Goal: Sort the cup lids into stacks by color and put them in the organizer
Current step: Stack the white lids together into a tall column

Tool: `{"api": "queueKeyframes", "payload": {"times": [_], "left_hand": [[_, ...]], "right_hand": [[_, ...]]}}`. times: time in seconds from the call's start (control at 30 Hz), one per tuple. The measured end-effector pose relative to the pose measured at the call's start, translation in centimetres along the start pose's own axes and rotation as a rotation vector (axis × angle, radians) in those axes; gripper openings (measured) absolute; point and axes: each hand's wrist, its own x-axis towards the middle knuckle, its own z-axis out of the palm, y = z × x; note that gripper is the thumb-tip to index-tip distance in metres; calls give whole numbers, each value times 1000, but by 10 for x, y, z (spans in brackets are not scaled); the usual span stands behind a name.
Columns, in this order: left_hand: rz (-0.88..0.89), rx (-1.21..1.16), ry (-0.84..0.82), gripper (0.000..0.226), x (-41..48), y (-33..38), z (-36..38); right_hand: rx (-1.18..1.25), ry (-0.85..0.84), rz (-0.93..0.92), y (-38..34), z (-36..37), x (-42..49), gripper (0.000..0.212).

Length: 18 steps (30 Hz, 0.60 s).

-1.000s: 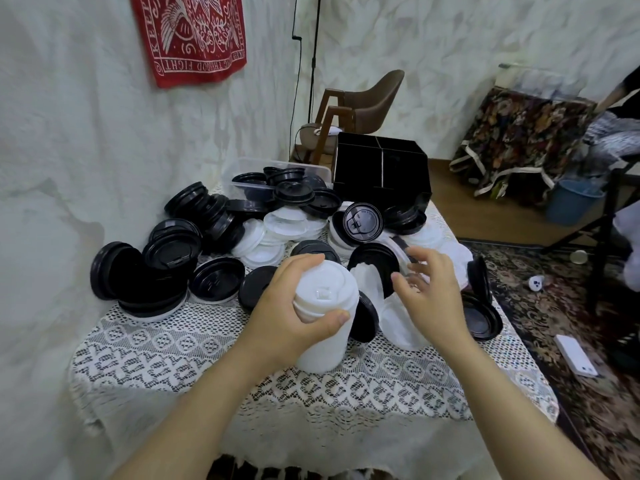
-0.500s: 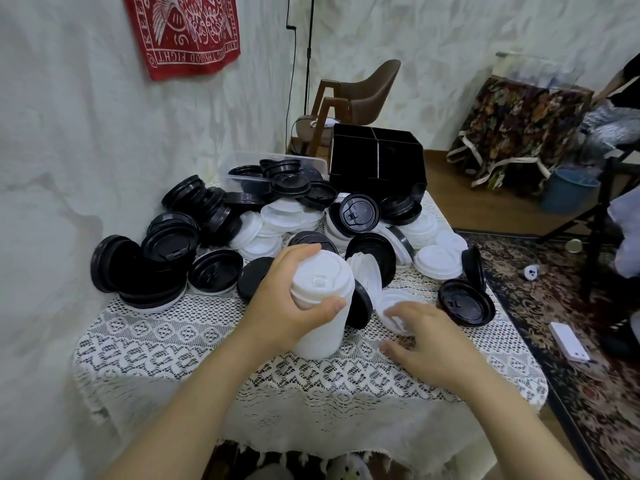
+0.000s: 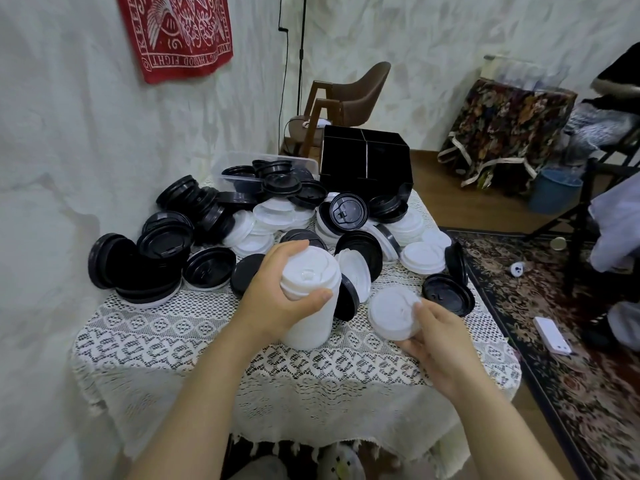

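Left hand: the left hand (image 3: 273,296) wraps thumb and fingers round the top of a tall white lid stack (image 3: 308,317) standing on the tablecloth (image 3: 166,337)
Right hand: the right hand (image 3: 438,344) pinches a single white lid (image 3: 389,311) by its near rim, just right of the stack and apart from it
Loose lids: black lids (image 3: 166,244) and white ones heap behind both hands
Organizer: the black organizer (image 3: 363,161) sits at the table's far edge, beside a clear tub (image 3: 232,166) of black lids
Room: red cloth (image 3: 180,32) on the left wall, brown chair (image 3: 349,95) beyond, patterned rug (image 3: 571,358) to the right
Edges: bare lace runs from the hands to the near edge; the wall stands close on the left
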Motion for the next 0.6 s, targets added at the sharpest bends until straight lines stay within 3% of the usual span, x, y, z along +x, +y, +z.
{"api": "queueKeyframes", "payload": {"times": [0.13,0.3,0.37,0.4,0.43,0.5,0.6], "left_hand": [[-3,-7,3,65,1,-1,0],[-1,5,-1,65,2,-2,-1],[-11,0,-12,65,2,-2,-1],[-15,-2,-16,64,2,-3,-2],[-19,-3,-18,63,2,-3,-2],[-25,-7,-22,61,2,-3,-2],[-33,-18,-46,63,1,-3,-4]], "right_hand": [[-223,91,-79,6,-10,-1,38],[-484,7,-97,6,-27,-14,25],[-673,62,-193,2,-34,-15,25],[-738,66,-263,0,-36,-15,15],[-800,28,-305,-2,-37,-13,21],[-898,-143,-331,-3,-39,-6,63],[-972,-369,-320,-1,-35,3,90]]}}
